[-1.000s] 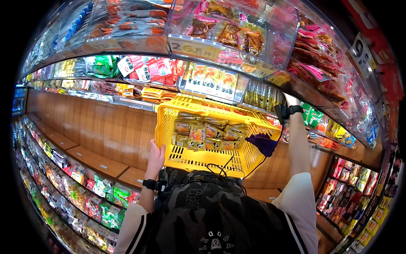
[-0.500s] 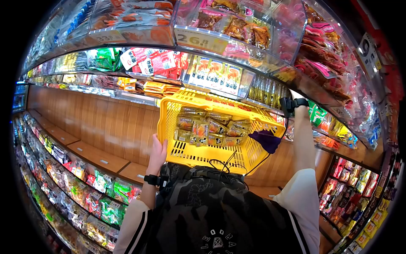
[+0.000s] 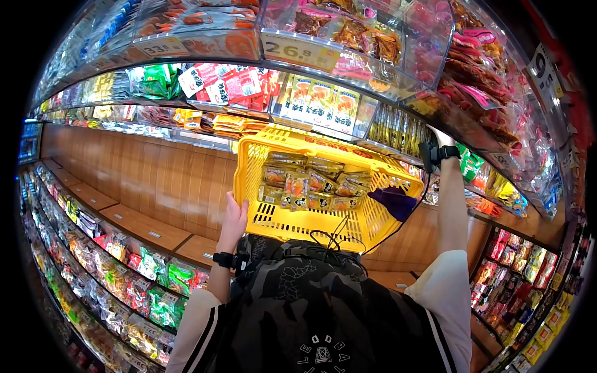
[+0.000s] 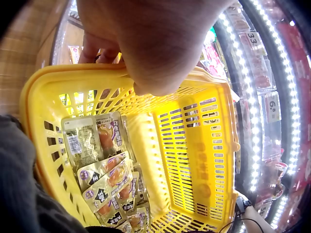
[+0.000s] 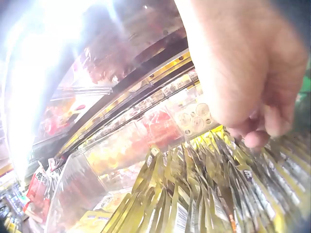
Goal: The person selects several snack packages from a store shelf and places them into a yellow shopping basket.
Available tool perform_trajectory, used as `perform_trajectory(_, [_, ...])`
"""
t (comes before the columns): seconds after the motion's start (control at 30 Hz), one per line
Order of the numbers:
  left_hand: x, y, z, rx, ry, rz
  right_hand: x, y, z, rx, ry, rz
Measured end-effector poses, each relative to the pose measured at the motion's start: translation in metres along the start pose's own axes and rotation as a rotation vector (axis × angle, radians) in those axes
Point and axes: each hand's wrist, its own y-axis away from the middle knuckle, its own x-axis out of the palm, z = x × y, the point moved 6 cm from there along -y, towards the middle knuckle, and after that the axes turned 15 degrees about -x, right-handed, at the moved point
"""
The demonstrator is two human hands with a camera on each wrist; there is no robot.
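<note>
My left hand (image 3: pixel 234 219) grips the left rim of a yellow shopping basket (image 3: pixel 241 177), seen from close above in the left wrist view. Several gold snack packets (image 3: pixel 298 185) lie in the basket, with a dark purple cloth (image 3: pixel 393 202) at its right end. My right hand (image 5: pixel 243 68) reaches into a shelf bin over a tightly packed row of upright gold packets (image 5: pixel 194 189). Its fingers are curled, fingertips (image 5: pixel 256 138) right at the packets' top edges. I cannot tell whether they pinch one. In the head view the upper shelf partly covers this hand.
Above the basket, an upper shelf carries clear bins of bagged snacks with a price tag (image 3: pixel 300 53) in front. Red packets (image 3: pixel 233 86) fill a bin left of the gold row. Wooden cabinets (image 3: pixel 143 225) and stocked lower shelves run along the left. A cable hangs by the basket.
The head view has shifted slightly, so the basket and shelves appear a little further right and higher. My left hand keeps hold of the basket; my right hand stays at the gold packet row.
</note>
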Motion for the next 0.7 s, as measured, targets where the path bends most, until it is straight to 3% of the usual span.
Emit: perform_trajectory(0.7, [-0.001,0.003,-0.002,-0.015,0.014,0.003,0.005,-0.023,-0.001,-0.002,0.008,0.01])
